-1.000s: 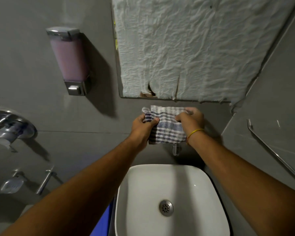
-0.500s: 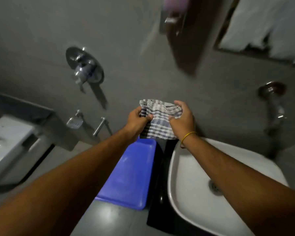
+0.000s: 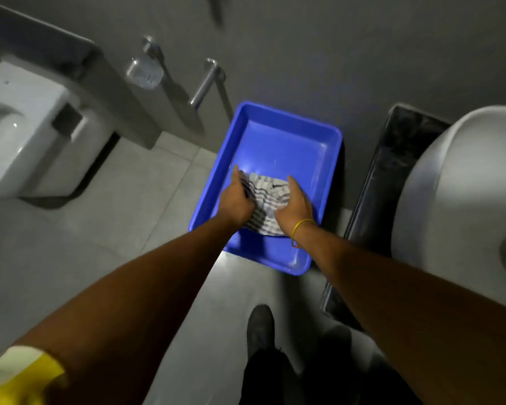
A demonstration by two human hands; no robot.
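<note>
Step in hand: putting checked cloth [image 3: 268, 197] into blue tray [image 3: 278, 115] on floor, next to basin [image 3: 465, 185]. L grip [image 3: 235, 200] curled tight on cloth's left edge, R grip [image 3: 294, 203] on its right. Cloth bunched btwn them, low inside tray; can't tell if it touches bottom. Next, prob.: lower till it rests, then let go both sides.

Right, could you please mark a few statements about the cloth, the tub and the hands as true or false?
1. The left hand and the right hand both grip the checked cloth. True.
2. The cloth is held over a red bucket. False: it is over a blue tub.
3. The blue tub stands on the floor. True.
4. The right wrist is bare. False: it wears a yellow band.
</note>
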